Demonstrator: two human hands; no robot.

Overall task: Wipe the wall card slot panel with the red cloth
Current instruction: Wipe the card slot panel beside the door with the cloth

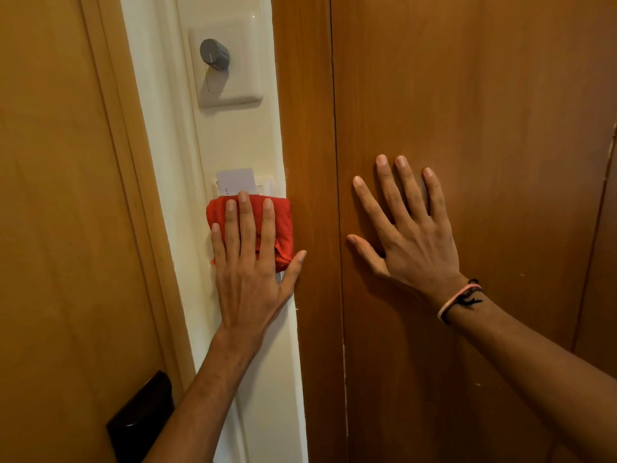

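A folded red cloth (283, 225) lies flat against the cream wall strip, covering most of the white card slot panel (267, 187). Only the panel's top edge shows, with a white key card (235, 182) standing upright in its slot. My left hand (248, 262) presses the cloth onto the panel with fingers spread flat and thumb out to the right. My right hand (410, 225) rests open and flat on the brown wooden panel (484, 128) to the right, holding nothing. A thin bracelet circles its wrist.
Above the card slot sits a white wall plate with a grey round knob (214, 54). A wooden door (60, 195) fills the left side, with a black lock plate (140, 419) low down. The wooden trim edge (307, 128) runs right beside the cloth.
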